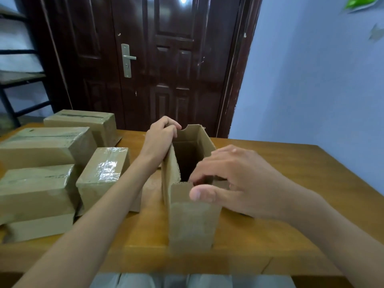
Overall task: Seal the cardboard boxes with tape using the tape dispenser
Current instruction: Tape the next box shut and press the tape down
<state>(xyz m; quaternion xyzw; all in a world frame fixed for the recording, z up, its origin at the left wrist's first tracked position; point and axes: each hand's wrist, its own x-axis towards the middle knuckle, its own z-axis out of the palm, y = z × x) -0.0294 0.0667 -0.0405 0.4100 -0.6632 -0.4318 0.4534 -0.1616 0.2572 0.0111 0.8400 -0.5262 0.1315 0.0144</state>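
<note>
An open cardboard box [192, 217] stands in the middle of the wooden table [291, 183], its top flaps up and its dark inside showing. My left hand [161, 138] grips the far left flap, fingers curled over its top edge. My right hand [230, 179] pinches the near flap at the box's front edge, thumb outside and fingers reaching inside. No tape dispenser is in view.
Several taped cardboard boxes [102, 169] lie in a cluster on the left of the table, some stacked. A dark wooden door [166, 59] stands behind the table and a blue wall [311, 80] to the right. A metal rack [18, 80] is at far left.
</note>
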